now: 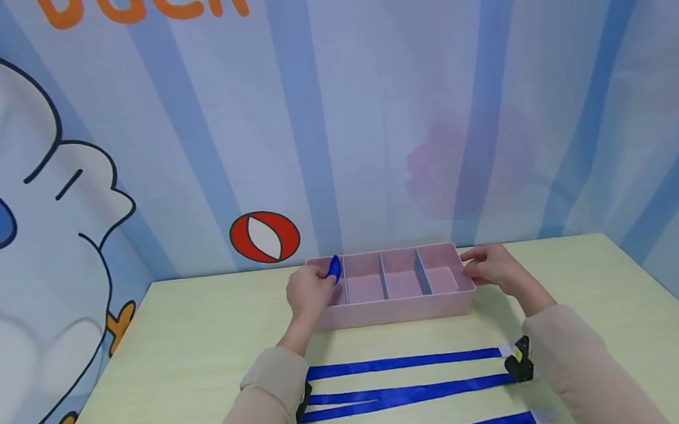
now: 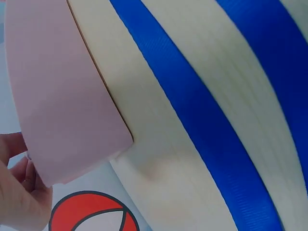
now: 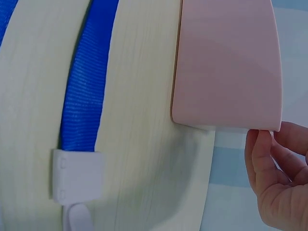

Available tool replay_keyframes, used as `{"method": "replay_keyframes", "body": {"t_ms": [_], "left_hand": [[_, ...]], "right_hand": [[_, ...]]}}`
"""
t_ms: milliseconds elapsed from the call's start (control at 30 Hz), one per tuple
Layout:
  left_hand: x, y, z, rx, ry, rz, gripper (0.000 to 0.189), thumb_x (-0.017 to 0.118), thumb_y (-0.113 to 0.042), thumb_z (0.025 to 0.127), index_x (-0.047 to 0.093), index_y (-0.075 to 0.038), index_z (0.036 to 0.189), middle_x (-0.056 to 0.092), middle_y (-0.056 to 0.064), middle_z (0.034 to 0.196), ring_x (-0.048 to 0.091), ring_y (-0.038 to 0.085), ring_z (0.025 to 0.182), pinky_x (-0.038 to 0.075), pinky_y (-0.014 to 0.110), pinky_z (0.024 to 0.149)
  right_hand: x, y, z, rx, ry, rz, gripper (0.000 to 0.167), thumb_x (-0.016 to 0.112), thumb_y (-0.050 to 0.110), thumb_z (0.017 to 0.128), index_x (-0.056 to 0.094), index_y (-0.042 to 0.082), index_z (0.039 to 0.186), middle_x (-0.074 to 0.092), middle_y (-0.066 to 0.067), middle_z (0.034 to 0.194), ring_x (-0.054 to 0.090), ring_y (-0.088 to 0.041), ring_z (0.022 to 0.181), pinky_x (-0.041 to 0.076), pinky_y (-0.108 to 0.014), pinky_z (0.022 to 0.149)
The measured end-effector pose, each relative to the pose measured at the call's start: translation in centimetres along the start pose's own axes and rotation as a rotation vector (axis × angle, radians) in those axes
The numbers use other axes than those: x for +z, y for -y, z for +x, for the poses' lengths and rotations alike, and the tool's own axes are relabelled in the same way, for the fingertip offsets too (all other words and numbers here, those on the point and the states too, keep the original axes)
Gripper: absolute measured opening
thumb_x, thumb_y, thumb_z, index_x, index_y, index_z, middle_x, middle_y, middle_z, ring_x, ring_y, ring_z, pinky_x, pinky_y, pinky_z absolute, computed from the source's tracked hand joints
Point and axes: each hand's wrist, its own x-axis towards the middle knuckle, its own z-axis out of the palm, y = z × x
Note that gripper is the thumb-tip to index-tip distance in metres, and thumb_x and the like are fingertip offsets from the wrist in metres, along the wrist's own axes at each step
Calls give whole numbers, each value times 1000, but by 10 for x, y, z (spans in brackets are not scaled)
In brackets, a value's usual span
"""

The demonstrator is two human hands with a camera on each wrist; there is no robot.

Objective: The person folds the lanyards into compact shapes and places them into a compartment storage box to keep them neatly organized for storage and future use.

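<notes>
A pink divided box [image 1: 400, 311] stands at the back of the table, its compartments parted by grey dividers. At its left end compartment, my left hand [image 1: 310, 294] pinches a folded piece of blue strap [image 1: 334, 269]. That strap is hidden in the left wrist view, where the hand [image 2: 24, 190] shows behind the box's end. My right hand [image 1: 494, 268] holds the box's right end by the rim. In the right wrist view, its bent fingers [image 3: 262, 154] meet the end wall near the top edge. The other compartments show bare bottoms.
In front of the box several blue lanyard straps [image 1: 406, 364] lie stretched sideways on the pale wooden table [image 1: 207, 352]. A white plastic buckle [image 3: 77, 175] ends one of them. Directly behind the table hangs a printed cloth backdrop [image 1: 364, 138].
</notes>
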Motion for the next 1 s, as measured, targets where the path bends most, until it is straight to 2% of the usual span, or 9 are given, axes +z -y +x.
{"method": "replay_keyframes", "body": {"t_ms": [100, 200, 267, 367, 467, 567, 700, 1000], "left_hand": [[9, 2, 6, 86, 0, 166, 21, 69, -11, 81, 64, -4, 62, 58, 6, 54, 55, 21, 53, 34, 28, 43], [17, 2, 10, 131, 39, 303, 16, 67, -9, 80, 64, -5, 65, 61, 7, 61, 59, 23, 56, 39, 31, 42], [19, 2, 12, 123, 72, 344, 9, 65, -5, 79, 66, -5, 70, 65, 9, 67, 62, 24, 61, 43, 34, 44], [19, 2, 14, 71, 105, 399, 7, 63, -2, 79, 68, -5, 75, 66, 10, 72, 63, 25, 66, 48, 36, 49], [19, 2, 15, 32, 143, 480, 9, 62, -5, 83, 69, -6, 78, 67, 10, 73, 64, 24, 68, 51, 37, 53], [19, 0, 15, 27, 206, 552, 9, 61, -8, 85, 68, -7, 79, 66, 9, 73, 64, 23, 68, 52, 36, 55], [22, -5, 16, 40, 263, 596, 9, 60, -11, 85, 69, -8, 85, 67, 9, 77, 64, 22, 69, 52, 36, 59], [30, -7, 15, 24, 288, 614, 10, 63, -12, 85, 70, -9, 92, 68, 9, 82, 65, 22, 73, 54, 38, 62]], "right_hand": [[-1, 3, 0, -13, -4, -21, 43, 56, 1, 89, 44, -14, 128, 53, -30, 116, 61, -23, 89, 53, -37, 80], [0, 5, 1, -18, -17, -40, 42, 56, 1, 89, 45, -14, 127, 56, -28, 111, 61, -22, 86, 53, -37, 79], [2, 7, 2, -17, -25, -44, 41, 57, 0, 89, 47, -14, 126, 58, -26, 108, 62, -21, 84, 54, -36, 78], [7, 9, 4, -22, -28, -33, 40, 58, 0, 88, 48, -13, 125, 58, -26, 108, 62, -21, 83, 54, -36, 77], [10, 10, 5, -26, -18, -29, 40, 57, 1, 89, 48, -12, 125, 58, -27, 109, 62, -23, 84, 54, -36, 78], [10, 9, 3, -24, -20, -44, 40, 56, 1, 89, 48, -12, 126, 58, -26, 107, 62, -24, 85, 54, -36, 78], [6, 6, 0, -26, -29, -61, 39, 56, 0, 90, 48, -12, 126, 59, -24, 104, 61, -22, 83, 54, -36, 78], [3, 4, -7, -42, -11, -54, 41, 58, -1, 88, 47, -14, 125, 61, -21, 97, 61, -18, 78, 54, -36, 76]]}}
